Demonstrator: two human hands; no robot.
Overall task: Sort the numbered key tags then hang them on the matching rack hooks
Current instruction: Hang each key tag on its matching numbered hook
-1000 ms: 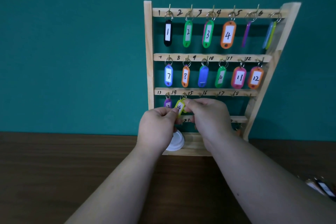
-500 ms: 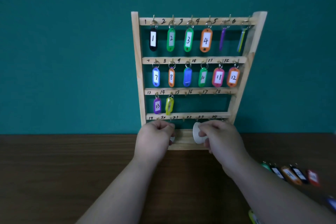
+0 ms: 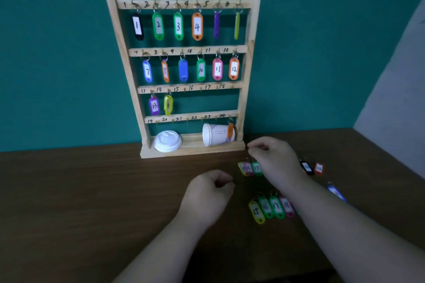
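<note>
Hovering loosely curled and empty, that's the left grip point(image 3: 207, 193); right grip point(image 3: 273, 158) has fingertips point(image 3: 252, 148) bunched, can't tell if it's pinching anything. Yellow tag 15 point(image 3: 257, 212) lies on the desk point(image 3: 92, 202) nearby. It's probably light, slick plastic, so I'd grab the ring.

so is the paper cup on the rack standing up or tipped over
Tipped over: the paper cup lies on its side on the rack's base, rim pointing left, lid off.
</note>
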